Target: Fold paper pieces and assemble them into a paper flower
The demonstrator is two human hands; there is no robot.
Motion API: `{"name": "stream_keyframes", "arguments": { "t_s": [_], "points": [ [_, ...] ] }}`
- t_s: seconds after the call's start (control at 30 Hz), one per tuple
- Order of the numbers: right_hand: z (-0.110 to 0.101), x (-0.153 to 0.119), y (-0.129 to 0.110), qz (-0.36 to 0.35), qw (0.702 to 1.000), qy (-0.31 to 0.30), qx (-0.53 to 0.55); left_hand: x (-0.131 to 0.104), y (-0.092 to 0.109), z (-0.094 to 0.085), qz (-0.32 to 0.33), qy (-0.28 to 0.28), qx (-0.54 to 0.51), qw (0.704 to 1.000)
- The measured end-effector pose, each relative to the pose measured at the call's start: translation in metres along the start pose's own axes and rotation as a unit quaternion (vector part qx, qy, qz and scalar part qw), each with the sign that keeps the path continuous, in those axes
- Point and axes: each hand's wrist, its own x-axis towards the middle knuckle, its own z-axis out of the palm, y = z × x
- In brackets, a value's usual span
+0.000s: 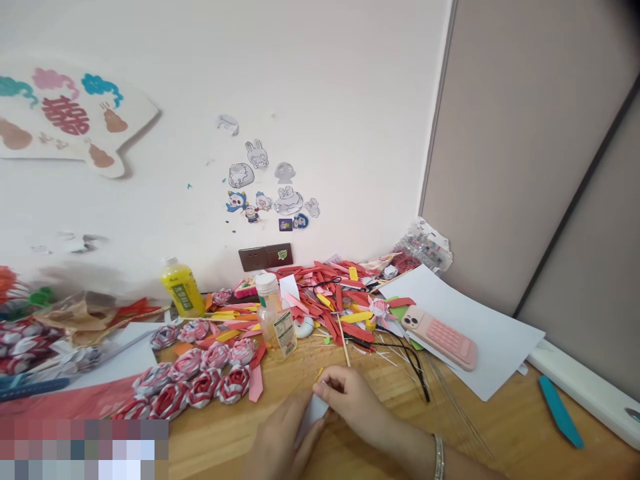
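Near the bottom centre, my left hand (283,433) is closed around a small white paper piece (311,415). My right hand (350,403), with a bracelet on its wrist, pinches at the upper end of that paper, thumb and forefinger together. A small yellow tip shows between the two hands. Just beyond my right hand a thin wooden stick (343,340) points away toward a pile of red, pink and yellow paper strips (325,300). Rolled red-and-white paper roses (203,383) stand in rows to the left of my hands.
A yellow bottle (184,290) and a clear jar (277,327) stand on the wooden table (400,427). On the right, a pink phone (440,337) lies on white paper (500,347). Black cords, thin wires and a teal strip (560,412) lie nearby. Behind is a wall with stickers.
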Motion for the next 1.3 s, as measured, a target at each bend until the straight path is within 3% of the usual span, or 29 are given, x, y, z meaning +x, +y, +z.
{"name": "stream_keyframes", "arguments": {
  "t_s": [0.1, 0.4, 0.57, 0.77, 0.9, 1.13, 1.3],
  "points": [
    [0.000, -0.001, -0.003, 0.000, 0.998, -0.023, 0.052, 0.002, 0.002, -0.001, -0.022, 0.009, -0.046, 0.999],
    [0.000, -0.005, -0.008, -0.041, 0.997, -0.036, 0.058, 0.004, 0.023, -0.004, -0.060, 0.011, -0.151, 0.987],
    [0.000, -0.005, -0.005, -0.049, 0.998, -0.025, 0.041, 0.002, 0.023, -0.002, -0.064, 0.006, -0.195, 0.979],
    [0.001, -0.006, -0.006, -0.044, 0.997, -0.040, 0.045, -0.001, 0.019, 0.001, -0.120, 0.022, -0.259, 0.958],
    [0.001, -0.007, -0.009, -0.024, 0.997, -0.050, 0.049, 0.000, 0.011, 0.004, -0.144, 0.025, -0.258, 0.955],
    [0.002, -0.004, -0.006, 0.011, 0.986, -0.068, 0.151, 0.002, 0.008, 0.004, -0.174, 0.032, -0.225, 0.958],
    [0.004, -0.004, 0.000, 0.049, 0.976, -0.073, 0.200, 0.004, 0.009, 0.001, -0.179, 0.005, -0.247, 0.952]
  ]
}}
